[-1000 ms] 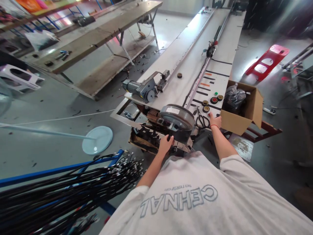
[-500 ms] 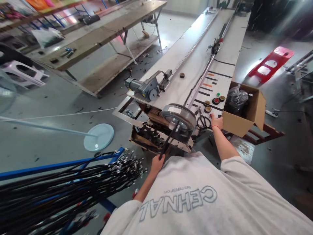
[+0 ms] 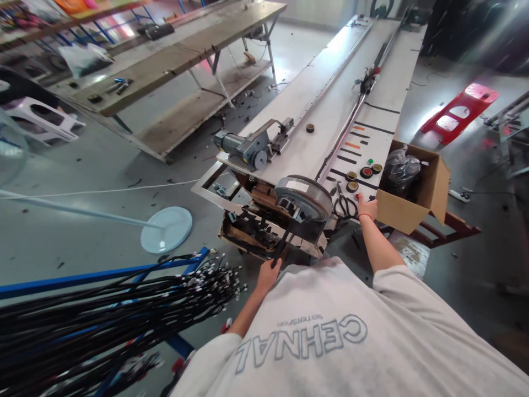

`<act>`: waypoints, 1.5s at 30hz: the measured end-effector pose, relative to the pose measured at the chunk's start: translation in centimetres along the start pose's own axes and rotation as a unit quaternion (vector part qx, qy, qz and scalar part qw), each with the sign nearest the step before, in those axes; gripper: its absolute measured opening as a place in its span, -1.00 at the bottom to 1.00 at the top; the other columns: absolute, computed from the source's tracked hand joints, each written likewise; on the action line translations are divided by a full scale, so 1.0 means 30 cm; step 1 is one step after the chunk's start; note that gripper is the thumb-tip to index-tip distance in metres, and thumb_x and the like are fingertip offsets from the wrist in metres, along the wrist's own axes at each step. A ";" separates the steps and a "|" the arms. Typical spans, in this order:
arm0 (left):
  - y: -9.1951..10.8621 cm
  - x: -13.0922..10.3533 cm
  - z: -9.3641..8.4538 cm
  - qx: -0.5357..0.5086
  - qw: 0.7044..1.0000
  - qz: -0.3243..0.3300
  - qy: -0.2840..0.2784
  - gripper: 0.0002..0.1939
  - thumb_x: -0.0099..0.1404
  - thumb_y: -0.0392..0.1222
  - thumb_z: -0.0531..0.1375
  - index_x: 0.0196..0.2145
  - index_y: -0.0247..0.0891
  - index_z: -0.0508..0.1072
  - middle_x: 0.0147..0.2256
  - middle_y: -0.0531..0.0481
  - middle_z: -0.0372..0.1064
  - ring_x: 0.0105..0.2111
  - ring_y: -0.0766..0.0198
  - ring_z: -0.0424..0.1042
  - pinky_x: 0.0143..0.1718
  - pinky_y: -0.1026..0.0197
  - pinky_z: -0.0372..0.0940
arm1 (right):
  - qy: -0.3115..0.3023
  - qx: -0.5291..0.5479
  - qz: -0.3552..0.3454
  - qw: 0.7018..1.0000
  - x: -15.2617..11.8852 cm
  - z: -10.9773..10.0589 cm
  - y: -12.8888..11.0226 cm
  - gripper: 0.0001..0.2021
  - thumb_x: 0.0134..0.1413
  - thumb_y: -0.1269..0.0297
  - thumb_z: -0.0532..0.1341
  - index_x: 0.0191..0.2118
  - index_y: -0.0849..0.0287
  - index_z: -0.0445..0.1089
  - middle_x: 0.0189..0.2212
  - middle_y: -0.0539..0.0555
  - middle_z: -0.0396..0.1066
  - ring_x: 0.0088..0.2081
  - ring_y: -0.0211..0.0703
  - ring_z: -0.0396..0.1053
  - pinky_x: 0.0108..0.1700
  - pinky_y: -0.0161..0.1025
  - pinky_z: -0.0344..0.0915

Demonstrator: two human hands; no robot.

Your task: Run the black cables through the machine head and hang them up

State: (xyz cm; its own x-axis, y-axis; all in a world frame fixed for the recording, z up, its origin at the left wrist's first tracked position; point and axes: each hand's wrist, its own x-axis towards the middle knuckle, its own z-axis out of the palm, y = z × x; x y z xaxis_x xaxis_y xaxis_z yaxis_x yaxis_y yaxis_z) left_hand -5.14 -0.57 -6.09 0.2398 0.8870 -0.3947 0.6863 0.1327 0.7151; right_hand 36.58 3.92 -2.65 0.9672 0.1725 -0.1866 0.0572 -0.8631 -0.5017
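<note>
My left hand [image 3: 269, 274] is closed around a black cable-like strand [image 3: 282, 246], low in front of my shirt. That strand rises to the round metal wheel [image 3: 305, 194] at the near end of the long white table [image 3: 330, 113]. At the table's front right edge, my right hand [image 3: 367, 208] looks closed, its thumb beside a small red button [image 3: 357, 196]; most of its fingers are hidden. Black scissors [image 3: 345, 204] lie just left of it. Several tape rolls [image 3: 352, 186] and a green button [image 3: 371, 161] are beyond.
An open cardboard box [image 3: 407, 207] with a dark plastic bag stands right of the table. A grey motor [image 3: 237, 144] is mounted at the left. Many black cables [image 3: 136, 309] hang over a blue rack at lower left. A red stool [image 3: 458, 113] is further right.
The strand at the wheel hangs lower, and a dark hub now shows at the wheel's front. My left hand has shifted slightly up and right. My right hand stays by the red button.
</note>
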 end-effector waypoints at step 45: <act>0.178 0.088 0.060 -0.084 0.992 0.083 -0.033 -0.58 0.22 0.12 0.02 -0.50 -0.31 0.36 -0.58 0.04 0.27 -0.53 0.29 0.25 -0.45 0.29 0.13 | 0.014 -0.001 0.000 1.000 0.011 0.020 0.004 -0.25 -0.08 -0.35 0.10 0.00 0.25 0.22 -0.02 0.36 0.32 0.00 0.23 0.32 0.00 0.07 0.23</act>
State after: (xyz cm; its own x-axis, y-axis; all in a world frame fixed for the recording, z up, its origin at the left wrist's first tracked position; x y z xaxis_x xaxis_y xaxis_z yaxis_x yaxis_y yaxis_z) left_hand 0.39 1.69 -4.35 0.3880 0.8731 -0.2952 0.5101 0.0633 0.8578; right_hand 36.76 4.16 -3.27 0.9736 0.1595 -0.1634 0.0575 -0.8637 -0.5006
